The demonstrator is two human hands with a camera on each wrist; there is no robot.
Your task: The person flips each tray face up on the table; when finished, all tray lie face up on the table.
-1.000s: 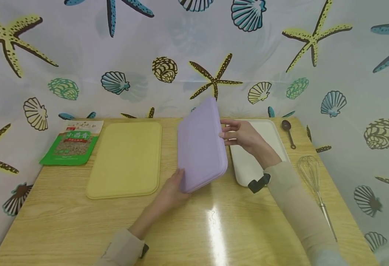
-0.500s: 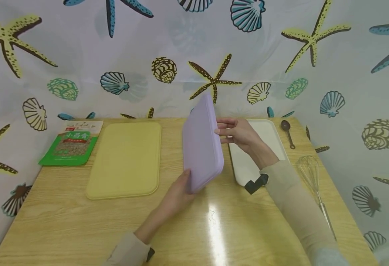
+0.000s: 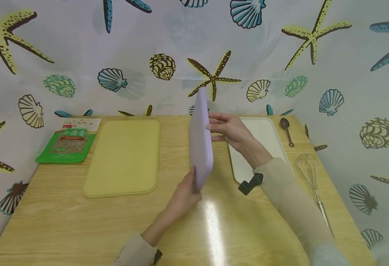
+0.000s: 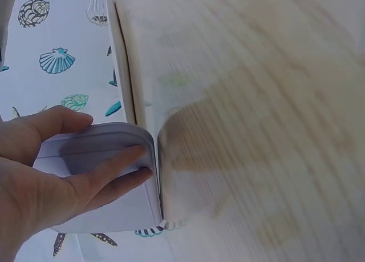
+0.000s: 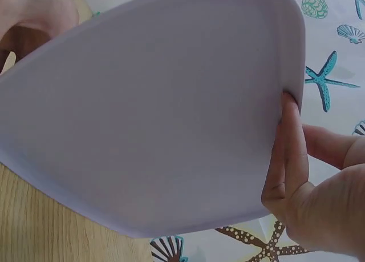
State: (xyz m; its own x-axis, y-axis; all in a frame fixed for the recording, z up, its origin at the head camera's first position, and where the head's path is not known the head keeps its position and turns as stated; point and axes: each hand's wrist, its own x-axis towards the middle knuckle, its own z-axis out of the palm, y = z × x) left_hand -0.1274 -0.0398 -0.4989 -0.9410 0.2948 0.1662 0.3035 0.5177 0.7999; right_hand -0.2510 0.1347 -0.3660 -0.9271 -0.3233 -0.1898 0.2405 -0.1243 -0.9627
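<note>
Lilac tray (image 3: 201,142), one: held on edge over the counter (image 3: 64,221) (contact unclear), between yellow tray (image 3: 122,157), left, and white tray (image 3: 268,133), right. Left hand (image 3: 182,194) grips near end; right hand (image 3: 232,131) pinches rim farther off. Apparent step: two-handed positioning; any lowering calls for both grips.

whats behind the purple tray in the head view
Behind the purple tray, a patterned backdrop shows past its top end and wooden table beside its lower part; whatever it covers is hidden.
</note>
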